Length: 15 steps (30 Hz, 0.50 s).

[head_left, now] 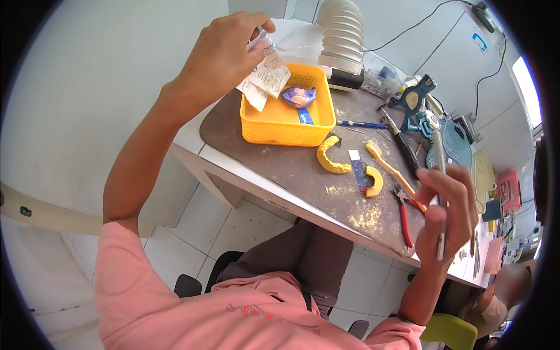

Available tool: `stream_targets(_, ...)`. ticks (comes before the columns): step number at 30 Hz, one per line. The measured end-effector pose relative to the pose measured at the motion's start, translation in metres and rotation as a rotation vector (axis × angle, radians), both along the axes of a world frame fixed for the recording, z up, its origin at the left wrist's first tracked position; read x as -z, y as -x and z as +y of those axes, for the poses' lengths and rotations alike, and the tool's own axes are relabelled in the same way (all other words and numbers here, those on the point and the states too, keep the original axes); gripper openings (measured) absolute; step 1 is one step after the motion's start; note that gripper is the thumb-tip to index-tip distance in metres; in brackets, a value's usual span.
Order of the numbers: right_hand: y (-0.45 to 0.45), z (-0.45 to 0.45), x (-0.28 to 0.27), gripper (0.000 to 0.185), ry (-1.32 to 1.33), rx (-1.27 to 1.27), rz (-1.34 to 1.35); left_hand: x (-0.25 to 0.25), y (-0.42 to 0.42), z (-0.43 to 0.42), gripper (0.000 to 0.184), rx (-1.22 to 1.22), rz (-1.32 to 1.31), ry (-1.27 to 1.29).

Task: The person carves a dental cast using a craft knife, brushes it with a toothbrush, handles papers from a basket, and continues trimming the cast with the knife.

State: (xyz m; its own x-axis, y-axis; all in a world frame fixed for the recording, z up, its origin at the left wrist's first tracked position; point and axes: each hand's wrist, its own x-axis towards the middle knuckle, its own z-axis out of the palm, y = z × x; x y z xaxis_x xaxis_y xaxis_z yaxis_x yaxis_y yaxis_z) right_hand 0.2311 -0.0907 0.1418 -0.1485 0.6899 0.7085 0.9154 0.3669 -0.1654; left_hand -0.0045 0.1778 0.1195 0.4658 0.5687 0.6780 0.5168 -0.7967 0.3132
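Note:
My left hand (224,52) is closed on a handwritten paper slip (271,73), held over the back left of a yellow plastic basket (286,133). Inside the basket lies a purple-blue piece with pink lumps (298,96). My right hand (449,204) grips a slim silver pen-like tool (440,154), raised upright above the right of the table. A yellow dental arch model (324,156) rests in front of the basket, with a smaller yellow curved piece (375,182) to its right. Near my right hand lie a yellow-handled brush (389,168) and red-handled pliers (405,221).
A hammer (402,141) and a blue pen (361,123) lie on the dark mat. Behind them stands a blue articulator (413,100). A white ribbed hose (342,38) rises at the back. Yellow crumbs (367,219) lie near the front edge. Another person (493,303) sits at far right.

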Motion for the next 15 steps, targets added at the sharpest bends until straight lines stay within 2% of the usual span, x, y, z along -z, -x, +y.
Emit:
stream_targets(4, 0.011, 0.029, -0.017, 0.026, 0.027, -0.029, -0.212, 0.004, 0.002, 0.001, 0.018, 0.011, 0.072, -0.011)
stream_targets(5, 0.009, 0.041, -0.021, 0.02, -0.067, -0.009, -0.38, 0.004, 0.004, 0.0, 0.017, 0.019, 0.075, 0.019)
stream_targets(8, 0.02, 0.056, -0.027, 0.043, -0.052, -0.038, -0.367, 0.004, 0.01, -0.003, 0.017, 0.002, 0.1, 0.072)
stream_targets(10, 0.021, 0.074, -0.03, 0.043, 0.219, -0.068, -0.348, 0.005, 0.013, -0.006, 0.017, -0.001, 0.093, 0.084)
stream_targets(11, 0.03, 0.084, -0.032, 0.03, 0.321, -0.005, -0.38, 0.004, 0.014, -0.007, 0.018, -0.001, 0.087, 0.097)
stream_targets(13, 0.032, 0.116, -0.013, 0.013, 0.332, -0.025, -0.436, 0.003, 0.014, -0.013, 0.018, -0.002, 0.068, 0.099)
stream_targets(15, 0.038, 0.143, 0.002, 0.011, 0.34, -0.041, -0.478, 0.002, 0.015, -0.015, 0.019, -0.006, 0.05, 0.1)
